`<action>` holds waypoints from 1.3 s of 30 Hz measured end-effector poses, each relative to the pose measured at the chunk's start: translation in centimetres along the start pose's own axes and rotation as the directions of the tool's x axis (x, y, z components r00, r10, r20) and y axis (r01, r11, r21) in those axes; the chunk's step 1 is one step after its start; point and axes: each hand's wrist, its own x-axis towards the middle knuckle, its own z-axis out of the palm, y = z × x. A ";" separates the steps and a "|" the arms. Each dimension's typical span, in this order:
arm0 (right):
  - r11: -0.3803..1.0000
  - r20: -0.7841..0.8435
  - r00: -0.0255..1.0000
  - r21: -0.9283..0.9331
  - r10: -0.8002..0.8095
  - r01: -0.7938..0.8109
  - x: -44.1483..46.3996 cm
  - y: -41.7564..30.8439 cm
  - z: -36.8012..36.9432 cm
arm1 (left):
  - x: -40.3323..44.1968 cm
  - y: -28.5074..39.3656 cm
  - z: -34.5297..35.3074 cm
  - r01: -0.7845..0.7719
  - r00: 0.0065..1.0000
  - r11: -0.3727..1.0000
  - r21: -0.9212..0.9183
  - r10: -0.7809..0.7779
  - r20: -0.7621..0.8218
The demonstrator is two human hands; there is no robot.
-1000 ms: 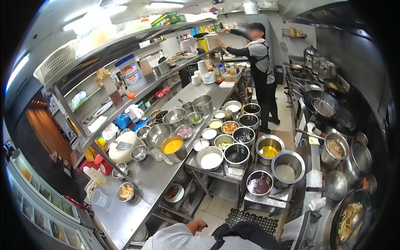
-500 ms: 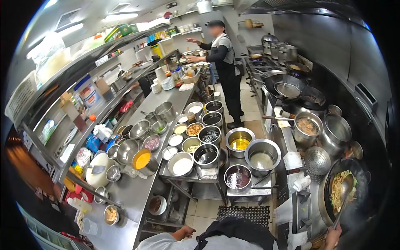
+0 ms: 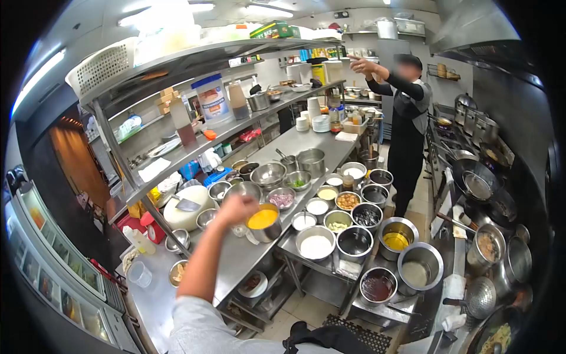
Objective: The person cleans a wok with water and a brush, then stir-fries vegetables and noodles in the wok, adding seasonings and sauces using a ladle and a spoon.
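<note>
My left hand (image 3: 239, 209) is stretched out over the steel counter. It is smeared by motion and its fingers point away, so I cannot see whether it holds anything. Close by on its right is a steel pot of orange liquid (image 3: 263, 219). Behind the hand sits a steel mixing bowl (image 3: 243, 190), partly covered by it. A bowl of chopped purple onion (image 3: 280, 199) and a bowl of green pieces (image 3: 298, 182) lie just beyond. My right hand is out of the picture. At the lower right edge, a wok of noodles (image 3: 500, 341) is partly cut off.
Pots of sauces and ingredients crowd a low stand, including a white bowl (image 3: 315, 243) and a dark red pot (image 3: 378, 285). A shelf (image 3: 259, 107) overhangs the counter. A co-worker (image 3: 407, 124) stands in the aisle with raised hands. Stoves line the right.
My view has swung left. My left hand has risen from beside my body to above the counter. My right hand, formerly at the wok with a ladle, has left the view. The co-worker's arms are higher.
</note>
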 end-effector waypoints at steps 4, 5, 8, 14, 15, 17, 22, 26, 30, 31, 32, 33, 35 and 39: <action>0.909 -0.089 0.915 0.111 -0.393 0.401 3.6 -12.6 -4.6 | 11.0 1.0 -16.4 -0.220 0.785 0.922 0.318 0.361 -0.503; 0.871 -0.086 0.890 0.183 -0.448 0.456 3.7 -16.4 -6.3 | 15.0 -0.4 -20.6 -0.210 0.731 0.931 0.299 0.353 -0.584; 0.490 -0.048 0.814 0.778 -0.579 0.394 1.3 -27.2 -15.5 | 17.8 3.9 -30.8 0.030 0.426 0.835 0.549 0.487 -0.763; 0.402 0.105 0.776 0.893 -0.622 0.202 -1.1 -40.6 -17.8 | 23.8 7.2 -45.3 0.451 0.311 0.643 0.620 0.538 -0.784; 0.351 0.122 0.774 0.927 -0.621 0.136 -1.3 -42.1 -17.7 | 24.7 7.6 -46.8 0.488 0.321 0.665 0.565 0.465 -0.825; 0.361 0.137 0.786 0.925 -0.603 0.115 -1.1 -44.8 -17.0 | 26.1 8.2 -48.7 0.523 0.316 0.684 0.508 0.398 -0.861; 0.378 0.101 0.772 0.906 -0.628 0.190 -0.6 -47.7 -15.0 | 27.5 8.1 -49.7 0.654 0.366 0.628 0.422 0.225 -0.903; 0.384 0.139 0.777 0.913 -0.614 0.141 -0.8 -48.4 -13.3 | 27.7 10.0 -49.7 0.571 0.340 0.630 0.527 0.403 -0.850; 0.419 0.218 0.764 0.905 -0.607 0.076 -0.5 -48.1 -14.2 | 25.6 13.9 -47.9 0.537 0.250 0.555 0.635 0.614 -0.748; 0.441 0.234 0.750 0.894 -0.618 0.085 -0.7 -47.8 -14.1 | 25.2 14.7 -47.6 0.488 0.216 0.547 0.681 0.680 -0.701; 0.413 0.185 0.761 0.903 -0.622 0.118 -0.5 -47.6 -13.0 | 24.8 15.4 -47.2 0.432 0.162 0.565 0.703 0.718 -0.676; 0.429 0.202 0.760 0.897 -0.617 0.109 -0.5 -47.2 -12.3 | 24.6 15.9 -47.1 0.390 0.105 0.567 0.726 0.755 -0.647; 0.393 0.138 0.780 0.908 -0.611 0.147 -0.2 -45.8 -13.5 | 25.3 17.1 -48.2 0.243 0.107 0.619 0.747 0.749 -0.654; 0.386 0.239 0.747 0.922 -0.620 0.026 -0.1 -41.9 -13.9 | 25.8 19.7 -43.2 0.166 -0.051 0.713 0.681 0.696 -0.717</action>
